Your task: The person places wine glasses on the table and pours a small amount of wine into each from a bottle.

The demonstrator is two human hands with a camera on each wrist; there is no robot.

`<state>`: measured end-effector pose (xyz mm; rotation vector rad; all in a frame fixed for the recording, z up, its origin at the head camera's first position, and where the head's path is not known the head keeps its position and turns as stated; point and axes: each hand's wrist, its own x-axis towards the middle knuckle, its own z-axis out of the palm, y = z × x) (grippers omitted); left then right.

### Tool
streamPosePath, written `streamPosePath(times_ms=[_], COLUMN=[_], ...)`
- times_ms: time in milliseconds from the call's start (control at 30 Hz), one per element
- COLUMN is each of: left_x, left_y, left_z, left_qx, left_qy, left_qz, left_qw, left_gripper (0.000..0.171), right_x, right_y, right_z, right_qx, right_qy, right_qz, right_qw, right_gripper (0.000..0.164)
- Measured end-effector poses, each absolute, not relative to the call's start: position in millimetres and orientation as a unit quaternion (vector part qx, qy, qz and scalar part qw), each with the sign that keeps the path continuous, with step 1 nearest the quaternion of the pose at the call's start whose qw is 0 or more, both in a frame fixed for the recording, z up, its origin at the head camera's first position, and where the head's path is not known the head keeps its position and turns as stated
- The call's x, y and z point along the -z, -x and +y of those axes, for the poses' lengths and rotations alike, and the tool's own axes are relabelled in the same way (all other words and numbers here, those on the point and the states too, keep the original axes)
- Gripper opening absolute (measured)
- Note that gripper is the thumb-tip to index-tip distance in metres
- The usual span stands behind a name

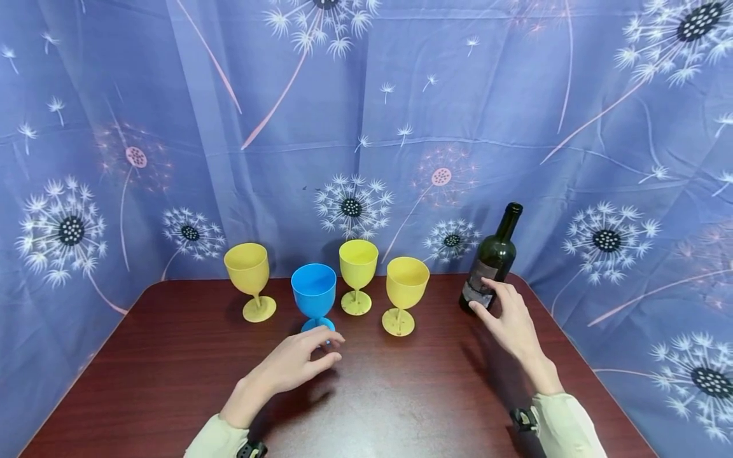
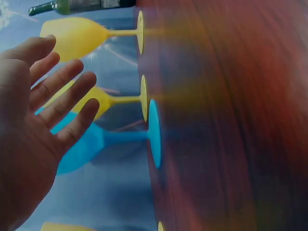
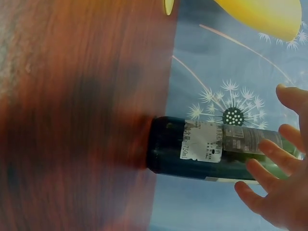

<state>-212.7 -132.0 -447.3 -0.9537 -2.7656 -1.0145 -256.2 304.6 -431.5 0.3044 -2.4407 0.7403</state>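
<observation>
My left hand [image 1: 294, 361] hovers over the table in front of a blue goblet [image 1: 314, 289], its fingers loosely bent and holding nothing. In the left wrist view, the spread fingers overlap the blue goblet's bowl [image 2: 79, 144]. A dark green wine bottle [image 1: 494, 257] with a worn label stands upright at the back right. Close before it is my right hand [image 1: 511, 321], thumb and fingers apart. The right wrist view has those fingers [image 3: 272, 156] spread in front of the bottle's label [image 3: 202, 141], not curled round it.
A yellow goblet [image 1: 247, 267] stands left of the blue one. To the right are a yellow-green goblet [image 1: 358, 264] and another yellow goblet [image 1: 407, 283]. All stand upright on the dark red wooden table [image 1: 366, 394]. Behind hangs a blue curtain [image 1: 275, 178] with dandelion prints.
</observation>
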Motion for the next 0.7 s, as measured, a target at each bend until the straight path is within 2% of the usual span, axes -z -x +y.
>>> streamPosePath(times_ms=[200,467,700], left_x=[448,448,444], left_y=[219,229,238], left_z=[-117,-99,-83], left_qx=[0.352,0.371,0.388], left_qy=[0.290,0.272,0.259], left_qz=[-0.890,-0.886,-0.882], left_qw=[-0.001,0.048,0.070], left_gripper=[0.040,0.039,0.047], right_x=[436,437,437], right_y=[256,255,258], right_z=[306,308,310], right_qx=[-0.295,-0.309,-0.319], right_qy=[-0.105,-0.088,-0.078], right_qz=[-0.904,-0.897,-0.888], right_qw=[0.291,0.304,0.321], right_gripper=[0.052,0.050,0.049])
